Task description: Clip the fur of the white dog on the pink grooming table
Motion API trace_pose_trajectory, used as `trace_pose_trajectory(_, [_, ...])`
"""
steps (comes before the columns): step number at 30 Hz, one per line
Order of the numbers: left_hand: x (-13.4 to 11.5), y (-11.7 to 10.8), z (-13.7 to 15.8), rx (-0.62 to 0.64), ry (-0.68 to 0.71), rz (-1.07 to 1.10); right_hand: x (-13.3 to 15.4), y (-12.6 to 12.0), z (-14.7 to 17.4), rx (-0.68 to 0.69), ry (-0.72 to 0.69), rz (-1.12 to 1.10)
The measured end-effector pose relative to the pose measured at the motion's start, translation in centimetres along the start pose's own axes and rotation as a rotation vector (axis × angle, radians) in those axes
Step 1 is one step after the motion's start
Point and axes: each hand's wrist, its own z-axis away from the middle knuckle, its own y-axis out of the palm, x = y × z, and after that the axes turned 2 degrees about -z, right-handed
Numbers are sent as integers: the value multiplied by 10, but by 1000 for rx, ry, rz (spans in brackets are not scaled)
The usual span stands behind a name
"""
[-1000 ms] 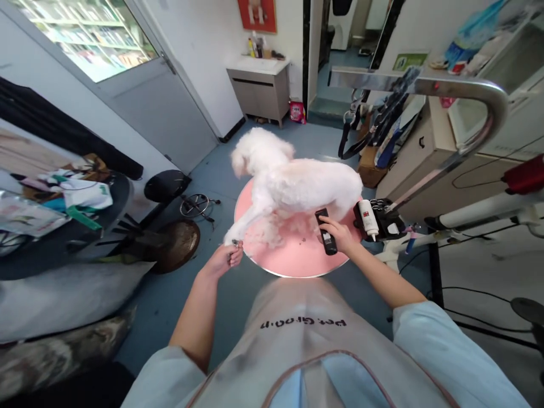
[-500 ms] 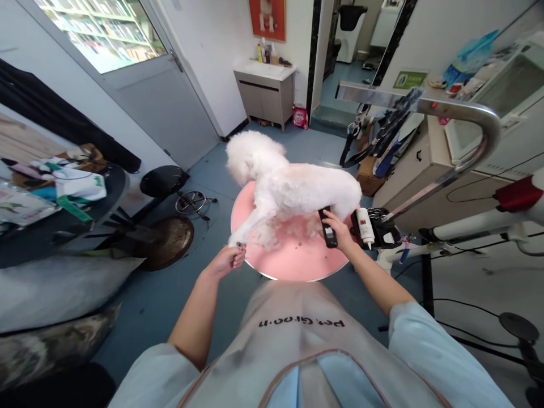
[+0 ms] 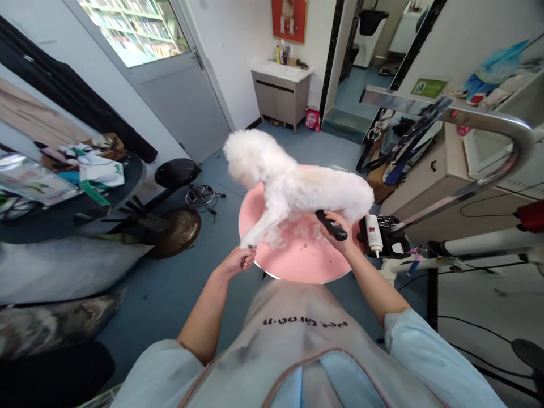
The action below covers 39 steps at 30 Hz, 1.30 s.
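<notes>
view from a head-worn camera looking down over the person's own chest and arms, in a pet grooming room. a small white dog (image 3: pixel 297 184) with fluffy fur stands on a round pink table (image 3: pixel 297 263), its head toward the left and far side, its rump toward the right. loose tufts of white fur lie on the tabletop under its belly. the left hand (image 3: pixel 238 262) is closed around the dog's front paw (image 3: pixel 247 242), which is stretched out to the near left edge of the table, over the rim. the right hand (image 3: pixel 346 235) grips a black clipper (image 3: pixel 331 225), fingers wrapped around its body; the clipper lies tilted, its far end touching the fur at the dog's underside near the hind leg. just to the right of that hand, a black tray (image 3: pixel 385 238) fixed beside the table holds a white bottle (image 3: pixel 374 235) lying on its side, with scissors behind it. a bent metal arm (image 3: pixel 488 122) rises from the tray side and arches over the table, with dark leashes (image 3: pixel 399 147) hanging from it. the person wears a pale apron (image 3: pixel 306 345) with printed lettering and light blue sleeves. on the floor to the left stands a black stool (image 3: pixel 176 173), and beyond it a dark table (image 3: pixel 63 209) heaped with bags and papers. at the far wall is a small grey cabinet (image 3: pixel 280 93) with bottles on top.
</notes>
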Motion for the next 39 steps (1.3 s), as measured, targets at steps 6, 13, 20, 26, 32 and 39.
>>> trace_pose_trajectory(6, [3,1,3,0,8,-8,23,8,-6,-137,-28,20])
trace_pose_trajectory(13, [8,1,4,-2,4,-25,24,22,-7,2,74,137])
trace_pose_trajectory(20, [12,-2,1,22,-2,14,40,15,-31,-62,113,117])
trace_pose_trajectory(26, [11,2,2,2,-33,-18,45,27,-29,6,155,104])
trace_pose_trajectory(32, [10,5,3,-19,-47,-16,58,40,-37,27,150,91])
trace_pose_trajectory(39, [20,1,-4,3,-44,-15,68,39,-49,-51,115,52])
